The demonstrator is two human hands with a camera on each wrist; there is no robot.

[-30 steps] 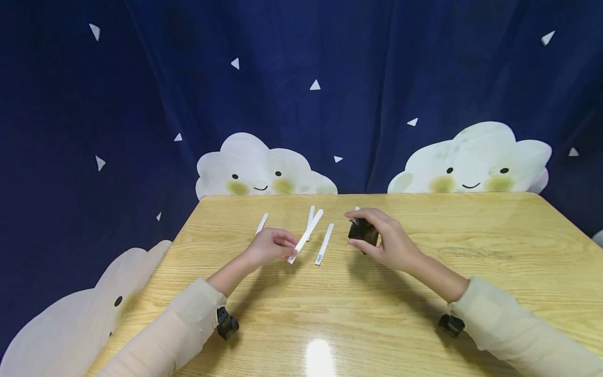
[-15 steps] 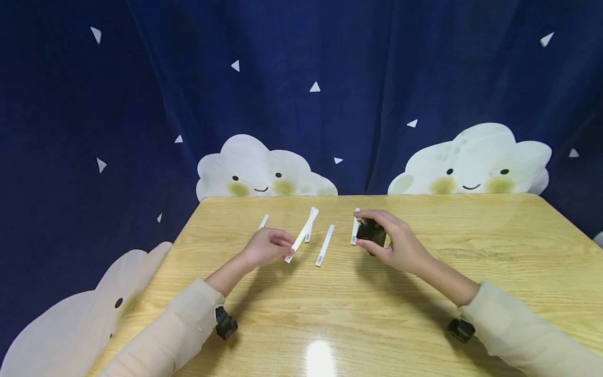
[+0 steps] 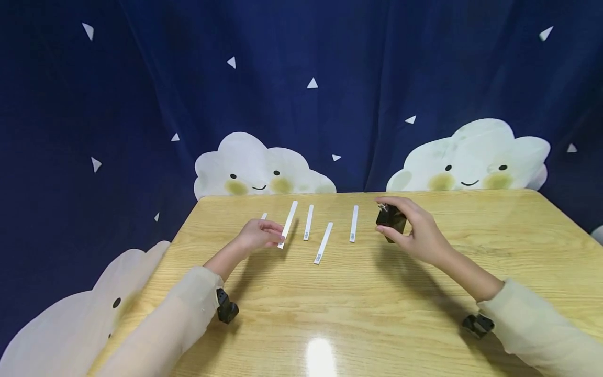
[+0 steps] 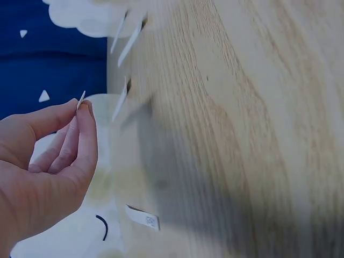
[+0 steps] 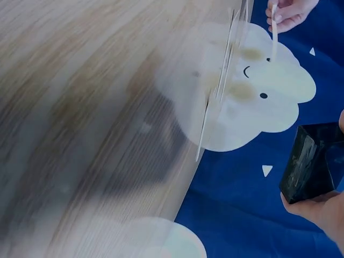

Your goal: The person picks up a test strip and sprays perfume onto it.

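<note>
My left hand (image 3: pixel 259 234) pinches a white paper test strip (image 3: pixel 289 221) near its printed lower end, between thumb and fingertips; the left wrist view shows this strip (image 4: pixel 81 99) edge-on. In my right hand (image 3: pixel 419 234) is a dark, square perfume bottle (image 3: pixel 392 220) with a small metallic nozzle on top, gripped by its sides between thumb and fingers. The right wrist view also has the bottle (image 5: pixel 301 166) held above the table. Between the hands lie more strips: one upright (image 3: pixel 308 222), one nearer and slanted (image 3: pixel 323 243), and one at the right (image 3: pixel 354 224).
Partly hidden behind my left hand lies another strip (image 3: pixel 264 215). The wooden table (image 3: pixel 358 309) ends at a dark blue curtain (image 3: pixel 282 68) with white cloud shapes. Small black cameras (image 3: pixel 227 306) are worn on both wrists.
My left hand has carried its strip left and away from me, off its overlap with the strip lying behind. My right hand has moved right and farther away with the bottle, uncovering the right-hand strip.
</note>
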